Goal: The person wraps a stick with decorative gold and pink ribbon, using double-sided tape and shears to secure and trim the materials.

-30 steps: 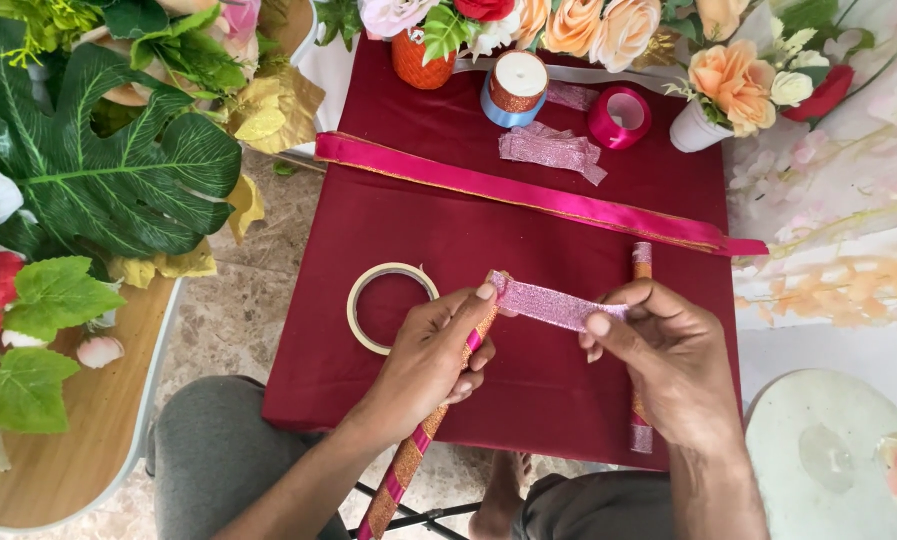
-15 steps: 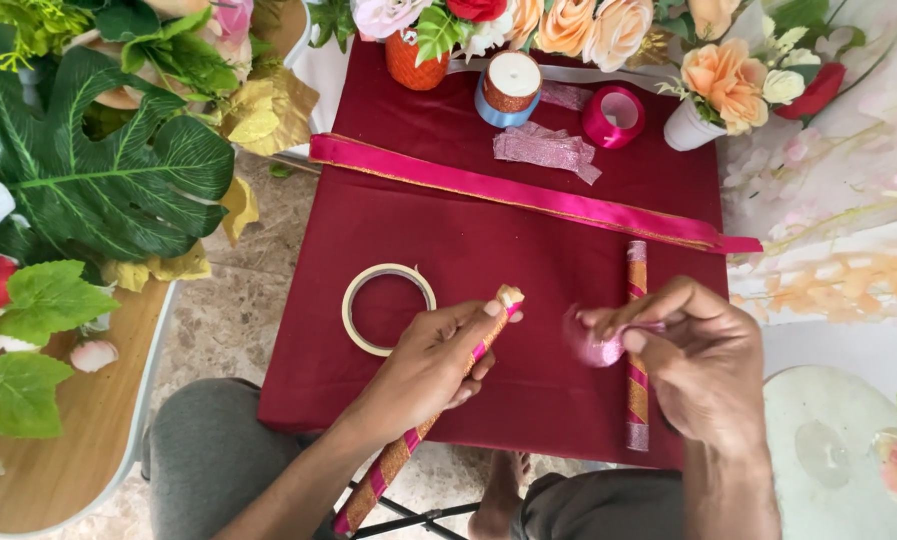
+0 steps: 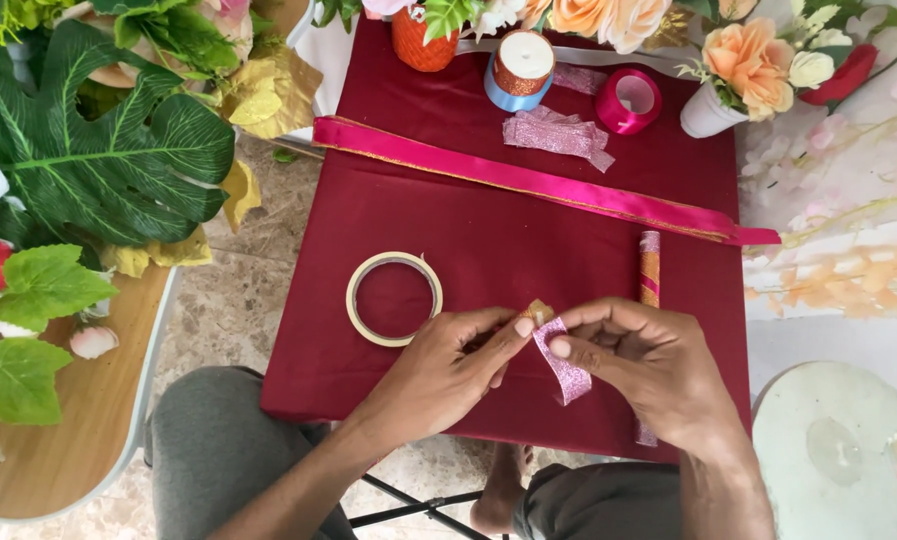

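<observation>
- Maroon cloth (image 3: 488,230) is covering the small table, silk flowers crowding its far edge.
- Left hand (image 3: 448,365) is pinching a stick's tip (image 3: 539,311), fingers closed.
- Right hand (image 3: 648,365) is pressing the glittery pink ribbon strip (image 3: 560,365) there; wrapping seems underway, needing tension next.

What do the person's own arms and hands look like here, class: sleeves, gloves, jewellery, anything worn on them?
Both forearms are bare as far as the frame shows, with no sleeves in view. The left hand and right hand wear no gloves, and no rings, watch or bracelets can be seen. Fingernails are short and unpainted. Below the arms, grey trousers cover the knees.
</observation>
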